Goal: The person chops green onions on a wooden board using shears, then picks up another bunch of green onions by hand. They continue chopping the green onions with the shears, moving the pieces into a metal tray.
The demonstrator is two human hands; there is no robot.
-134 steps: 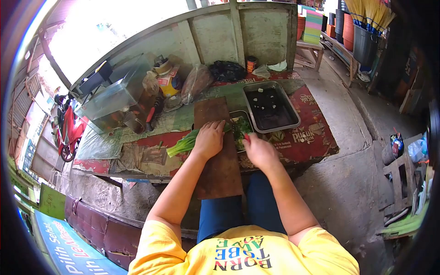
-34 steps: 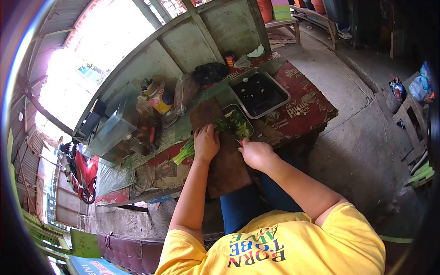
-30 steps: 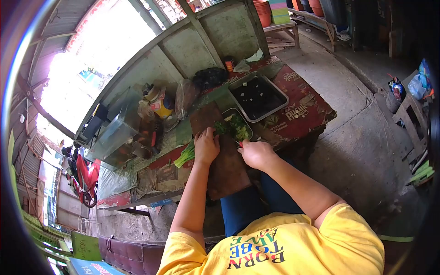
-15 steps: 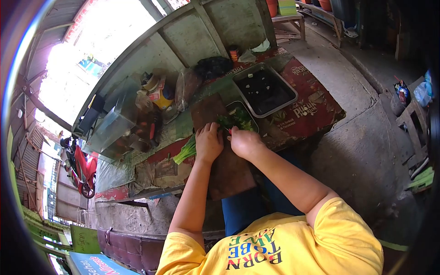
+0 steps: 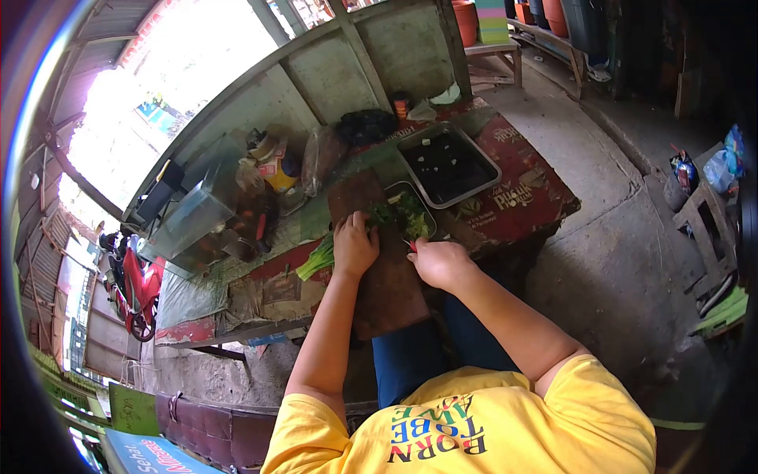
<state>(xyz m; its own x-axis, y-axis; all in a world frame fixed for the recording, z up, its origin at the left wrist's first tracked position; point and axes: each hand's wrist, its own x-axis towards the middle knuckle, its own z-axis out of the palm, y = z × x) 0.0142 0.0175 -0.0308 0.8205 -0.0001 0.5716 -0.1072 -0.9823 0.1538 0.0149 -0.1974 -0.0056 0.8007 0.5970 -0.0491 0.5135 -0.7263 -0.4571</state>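
My left hand point(image 5: 355, 243) is closed around a bunch of leafy green vegetable, its pale green stalks point(image 5: 317, 259) sticking out to the left and dark leaves showing past my fingers. Beneath it lies a long brown wooden cutting board point(image 5: 388, 294). In my right hand point(image 5: 444, 264) is a knife with a red handle point(image 5: 412, 246); its blade is hard to make out against the greens. Just beyond the knife, a small metal tray point(image 5: 431, 215) holds chopped greens point(image 5: 414, 224). The two hands are apart, with the board between them.
A larger metal tray point(image 5: 497, 175) with dark contents and a few pale bits stands at the table's right. Farther left are a glass case point(image 5: 189, 213), plastic bags point(image 5: 320, 162) and a black bag point(image 5: 367, 126). A red motorbike point(image 5: 140, 288) is beyond the table.
My right hand has moved right, away from my left hand, bringing the knife beside the small tray. My left hand stays on the green bunch. The view has shifted slightly.
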